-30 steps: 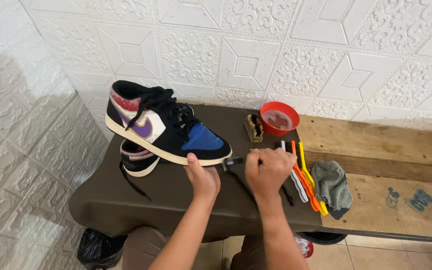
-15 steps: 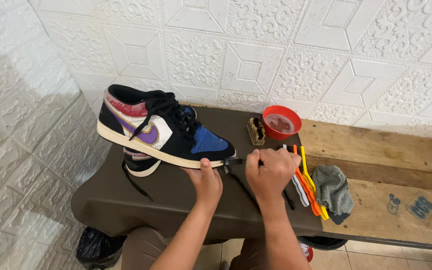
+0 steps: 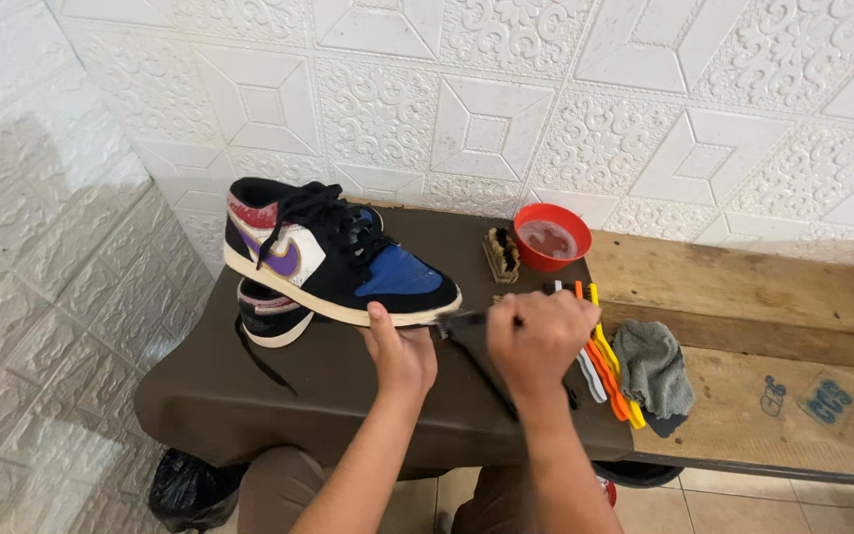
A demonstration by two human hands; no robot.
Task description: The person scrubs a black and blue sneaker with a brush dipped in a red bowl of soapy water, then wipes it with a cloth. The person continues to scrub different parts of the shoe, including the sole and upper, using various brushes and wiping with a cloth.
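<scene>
A black, white, blue and purple sneaker (image 3: pixel 333 257) rests on top of a second sneaker (image 3: pixel 271 314) on a dark brown cloth (image 3: pixel 328 396). My left hand (image 3: pixel 399 354) presses against the toe end of the upper sneaker's sole, thumb on the edge. My right hand (image 3: pixel 538 341) is closed on a thin dark brush (image 3: pixel 467 318) whose bristled tip points left at the sneaker's toe. A loose black lace (image 3: pixel 264 361) trails from the lower sneaker.
A red bowl (image 3: pixel 552 237) with liquid and a wooden bristle brush (image 3: pixel 501 255) sit behind my hands. Orange, yellow and white brushes (image 3: pixel 605 361) and a grey rag (image 3: pixel 652 368) lie to the right on a wooden bench (image 3: pixel 773 297). A black bag (image 3: pixel 185 489) lies on the floor.
The view has shifted slightly; my hands and the brush stay at the sneaker's toe, with the brush tip working along the sole edge.
</scene>
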